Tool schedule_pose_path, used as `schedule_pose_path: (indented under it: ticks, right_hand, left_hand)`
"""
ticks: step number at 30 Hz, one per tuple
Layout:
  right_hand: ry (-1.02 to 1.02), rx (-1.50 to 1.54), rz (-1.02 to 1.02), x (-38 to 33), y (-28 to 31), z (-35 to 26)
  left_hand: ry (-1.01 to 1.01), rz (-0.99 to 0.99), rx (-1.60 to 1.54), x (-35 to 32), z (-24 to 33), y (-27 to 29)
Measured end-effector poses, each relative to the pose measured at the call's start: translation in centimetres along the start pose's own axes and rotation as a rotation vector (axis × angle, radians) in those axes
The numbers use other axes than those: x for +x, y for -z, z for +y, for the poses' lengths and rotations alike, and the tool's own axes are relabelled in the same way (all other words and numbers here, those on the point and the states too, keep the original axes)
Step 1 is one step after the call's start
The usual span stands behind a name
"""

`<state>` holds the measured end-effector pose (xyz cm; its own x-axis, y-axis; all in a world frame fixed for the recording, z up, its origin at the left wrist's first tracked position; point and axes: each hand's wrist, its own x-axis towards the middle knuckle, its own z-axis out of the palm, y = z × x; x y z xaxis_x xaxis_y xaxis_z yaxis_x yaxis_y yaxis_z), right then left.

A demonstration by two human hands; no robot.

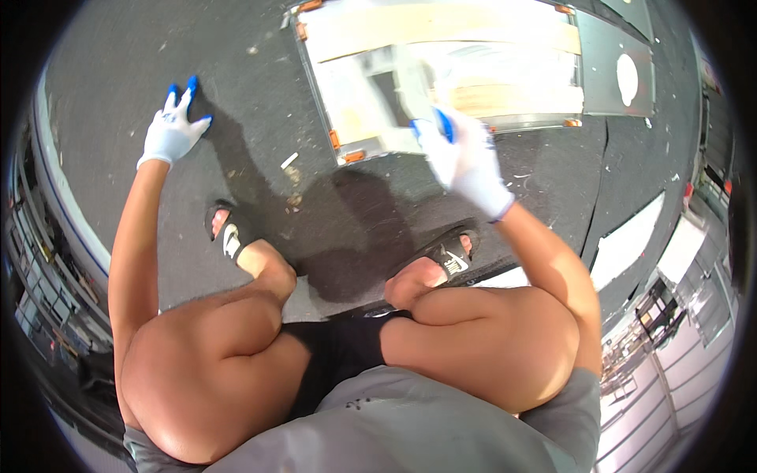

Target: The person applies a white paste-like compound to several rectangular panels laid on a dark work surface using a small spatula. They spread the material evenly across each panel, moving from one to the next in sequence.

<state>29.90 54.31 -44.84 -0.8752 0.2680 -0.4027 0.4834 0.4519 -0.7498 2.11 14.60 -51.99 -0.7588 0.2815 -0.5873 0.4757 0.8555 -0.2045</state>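
Note:
My left hand (172, 130), in a white glove with blue fingertips, is open with its fingers spread, holding nothing over the dark floor. My right hand (467, 162), gloved the same way, is closed round a pale grey piece (412, 83). Motion smears that piece; a dark opening shows beside it, and I cannot tell its kind. Beneath it lies a wide rectangular panel (505, 51) with a pale surface, wood-coloured strips and a thin dark frame. Orange pieces (352, 157) sit at its corners and edges. My right hand is at the panel's near side.
I squat on a dark floor (244, 102) between my two sandalled feet. A grey sheet with a white oval (627, 81) adjoins the panel's right side. White sheets (628, 240) lie to the right. A small white scrap (289, 161) and other debris lie in front of me.

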Motion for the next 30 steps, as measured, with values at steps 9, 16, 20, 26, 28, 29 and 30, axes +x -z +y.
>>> schedule_pose_path:
  ticks: [9,16,20,26,28,29,30]
  right_hand:
    - [-0.083,-0.050,0.265,0.1,2.8,6.4]
    - [-0.279,-0.153,0.501,-0.1,13.4,13.0]
    - [-0.414,-0.216,0.506,0.4,19.0,17.6]
    - [-0.411,-0.329,0.613,0.9,23.8,21.9]
    - [-0.395,-0.438,0.615,0.8,24.6,21.6]
    - [-0.382,-0.488,0.630,0.8,24.9,21.1]
    - [-0.374,-0.541,0.643,0.7,25.0,20.5]
  left_hand:
    - [-0.007,-0.020,0.001,0.0,-0.4,-0.3]
    - [-0.015,0.004,-0.020,0.5,-1.2,-1.2]
    - [-0.036,0.037,-0.063,0.9,-1.9,-1.8]
    - [-0.047,0.020,-0.077,1.2,-2.3,-2.0]
    - [-0.049,0.014,-0.075,1.3,-2.3,-2.0]
    - [-0.037,0.005,-0.077,1.4,-2.3,-2.1]
    - [-0.019,0.002,-0.075,1.5,-2.4,-2.1]
